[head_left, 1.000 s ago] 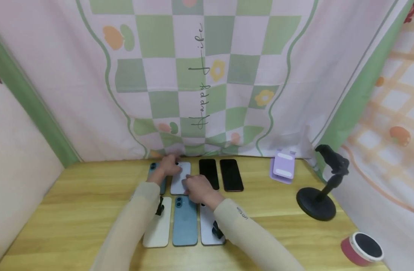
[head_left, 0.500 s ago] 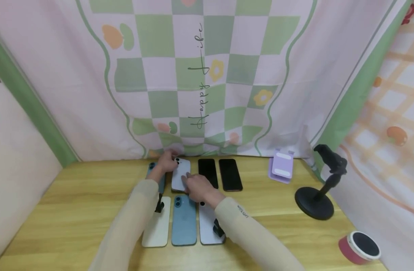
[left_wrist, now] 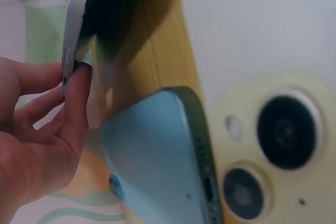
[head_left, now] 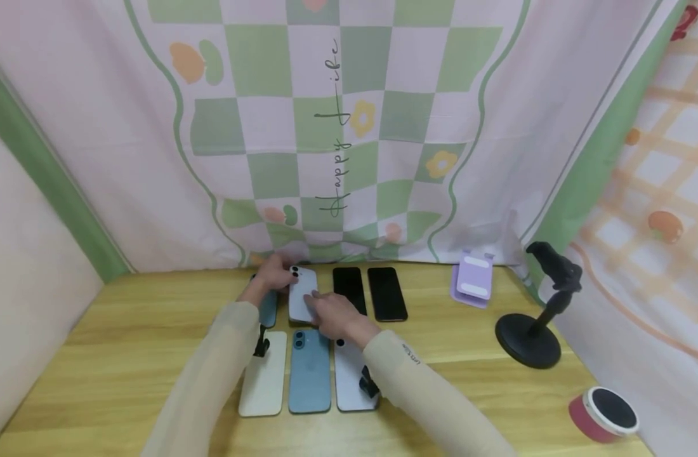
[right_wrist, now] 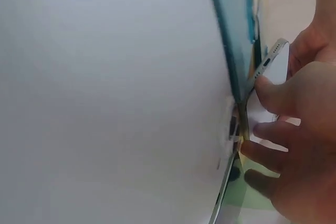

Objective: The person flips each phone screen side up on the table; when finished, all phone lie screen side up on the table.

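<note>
A pale lavender phone point(head_left: 302, 297), back up, is in the far row, tilted slightly off the table. My left hand point(head_left: 273, 274) pinches its upper left corner; in the left wrist view the phone's edge point(left_wrist: 73, 30) stands between thumb and fingers. My right hand point(head_left: 339, 314) holds the lower right corner, with thumb and fingertips point(right_wrist: 260, 129) on it in the right wrist view. Left of it lies a blue phone point(head_left: 268, 310), partly covered by my left hand. Two black phones point(head_left: 349, 287) point(head_left: 387, 295) lie to the right, screens up.
In the near row lie a cream phone point(head_left: 264, 376), a blue phone point(head_left: 309, 373) and a lavender phone point(head_left: 350, 374) under my right wrist. A purple folding stand point(head_left: 473, 279), a black stand point(head_left: 532, 339) and a red-and-white round device point(head_left: 603, 416) stand at the right.
The lavender phone's top has risen off the table and shifted a little, with my left hand gripping it. The right hand stays at its lower corner. The head view has shifted slightly.
</note>
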{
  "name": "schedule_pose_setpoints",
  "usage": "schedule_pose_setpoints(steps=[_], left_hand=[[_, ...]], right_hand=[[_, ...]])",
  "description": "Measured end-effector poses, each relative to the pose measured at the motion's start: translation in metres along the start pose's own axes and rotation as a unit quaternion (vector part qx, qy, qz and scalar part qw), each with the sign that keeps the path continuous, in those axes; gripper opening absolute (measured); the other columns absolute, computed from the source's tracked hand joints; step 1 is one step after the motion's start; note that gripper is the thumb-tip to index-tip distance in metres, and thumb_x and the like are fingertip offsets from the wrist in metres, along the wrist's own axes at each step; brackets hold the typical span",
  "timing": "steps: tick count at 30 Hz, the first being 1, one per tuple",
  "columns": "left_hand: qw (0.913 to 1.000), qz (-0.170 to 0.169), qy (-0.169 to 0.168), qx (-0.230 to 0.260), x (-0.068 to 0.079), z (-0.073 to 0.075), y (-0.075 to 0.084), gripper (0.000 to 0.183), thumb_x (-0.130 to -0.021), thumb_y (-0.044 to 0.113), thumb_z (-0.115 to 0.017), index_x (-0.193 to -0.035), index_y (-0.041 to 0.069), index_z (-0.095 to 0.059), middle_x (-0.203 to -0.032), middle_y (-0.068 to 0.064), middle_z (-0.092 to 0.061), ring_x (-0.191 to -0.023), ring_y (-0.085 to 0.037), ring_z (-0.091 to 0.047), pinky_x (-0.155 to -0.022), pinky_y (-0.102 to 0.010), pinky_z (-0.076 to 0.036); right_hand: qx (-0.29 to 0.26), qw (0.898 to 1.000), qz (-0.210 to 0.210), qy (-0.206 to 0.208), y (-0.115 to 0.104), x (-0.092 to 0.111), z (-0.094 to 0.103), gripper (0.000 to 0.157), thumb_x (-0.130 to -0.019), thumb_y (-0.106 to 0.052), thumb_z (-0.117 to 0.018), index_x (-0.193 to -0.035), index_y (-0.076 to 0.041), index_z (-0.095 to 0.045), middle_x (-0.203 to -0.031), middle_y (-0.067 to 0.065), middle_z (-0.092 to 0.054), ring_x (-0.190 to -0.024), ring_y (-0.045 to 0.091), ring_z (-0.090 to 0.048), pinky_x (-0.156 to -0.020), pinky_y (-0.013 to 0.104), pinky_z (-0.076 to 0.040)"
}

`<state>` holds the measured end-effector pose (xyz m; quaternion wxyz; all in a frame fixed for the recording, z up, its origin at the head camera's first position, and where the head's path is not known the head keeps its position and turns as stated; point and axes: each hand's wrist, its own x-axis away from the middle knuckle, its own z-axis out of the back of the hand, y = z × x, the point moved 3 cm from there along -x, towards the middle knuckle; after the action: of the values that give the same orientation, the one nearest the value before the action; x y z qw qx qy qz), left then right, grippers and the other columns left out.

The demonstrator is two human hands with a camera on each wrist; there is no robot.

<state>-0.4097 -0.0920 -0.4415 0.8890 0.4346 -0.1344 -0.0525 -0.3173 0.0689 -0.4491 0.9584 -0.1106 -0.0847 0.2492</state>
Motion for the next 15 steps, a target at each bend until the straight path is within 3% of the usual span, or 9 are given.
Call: schedule_pose_setpoints(steps=[3, 6, 9, 11, 13, 15], left_hand=[[1.0, -0.002, 0.003, 0.001, 0.002, 0.003, 0.005, 0.057, -0.09, 0.0, -0.064, -0.144, -0.006, -0.049, -0.144, -0.032, -0.054, -0.117, -0.044, -0.066, -0.08, -0.041, -0.065], [0.9998, 0.0, 0.012, -0.014, 0.003, 0.006, 0.011, 0.054, -0.087, -0.001, -0.062, -0.14, -0.007, -0.051, -0.14, -0.031, -0.056, -0.112, -0.043, -0.068, -0.075, -0.038, -0.065], [0.9988, 0.001, 0.021, -0.044, 0.005, 0.009, 0.019, 0.05, -0.085, 0.0, -0.06, -0.134, -0.009, -0.055, -0.132, -0.03, -0.062, -0.101, -0.039, -0.071, -0.071, -0.037, -0.065], [0.9971, 0.005, 0.021, -0.074, 0.006, 0.01, 0.025, 0.045, -0.086, 0.002, -0.06, -0.129, -0.009, -0.058, -0.125, -0.029, -0.065, -0.094, -0.035, -0.071, -0.071, -0.037, -0.065], [0.9936, 0.014, 0.019, -0.111, 0.007, 0.01, 0.032, 0.038, -0.088, 0.005, -0.06, -0.125, -0.007, -0.061, -0.119, -0.026, -0.067, -0.088, -0.031, -0.07, -0.072, -0.038, -0.065], [0.9874, 0.027, 0.016, -0.155, 0.008, 0.01, 0.04, 0.033, -0.091, 0.008, -0.062, -0.122, -0.002, -0.063, -0.114, -0.021, -0.069, -0.083, -0.028, -0.07, -0.072, -0.037, -0.064]], right_hand=[[-0.087, 0.996, 0.012, 0.01, 0.003, 0.0, 0.004, 0.051, -0.108, -0.022, -0.052, -0.157, -0.009, -0.045, -0.155, 0.016, -0.055, -0.134, 0.03, -0.062, -0.117, 0.044, -0.049], [-0.212, 0.977, -0.001, 0.019, 0.006, 0.0, 0.009, 0.049, -0.111, -0.023, -0.045, -0.156, -0.006, -0.045, -0.153, 0.017, -0.057, -0.122, 0.029, -0.065, -0.112, 0.045, -0.052], [-0.32, 0.947, -0.032, 0.025, 0.009, 0.001, 0.012, 0.05, -0.111, -0.026, -0.041, -0.158, -0.007, -0.042, -0.15, 0.022, -0.058, -0.096, 0.031, -0.066, -0.096, 0.046, -0.056], [-0.373, 0.926, -0.052, 0.033, 0.01, 0.002, 0.014, 0.05, -0.111, -0.026, -0.043, -0.158, -0.008, -0.043, -0.152, 0.021, -0.056, -0.099, 0.025, -0.065, -0.092, 0.041, -0.058], [-0.443, 0.893, -0.07, 0.025, 0.011, 0.004, 0.014, 0.051, -0.11, -0.024, -0.044, -0.158, -0.008, -0.042, -0.15, 0.024, -0.057, -0.099, 0.029, -0.066, -0.091, 0.041, -0.059], [-0.509, 0.856, -0.086, 0.019, 0.012, 0.005, 0.014, 0.052, -0.109, -0.023, -0.046, -0.158, -0.006, -0.042, -0.154, 0.023, -0.054, -0.121, 0.033, -0.066, -0.102, 0.041, -0.059]])
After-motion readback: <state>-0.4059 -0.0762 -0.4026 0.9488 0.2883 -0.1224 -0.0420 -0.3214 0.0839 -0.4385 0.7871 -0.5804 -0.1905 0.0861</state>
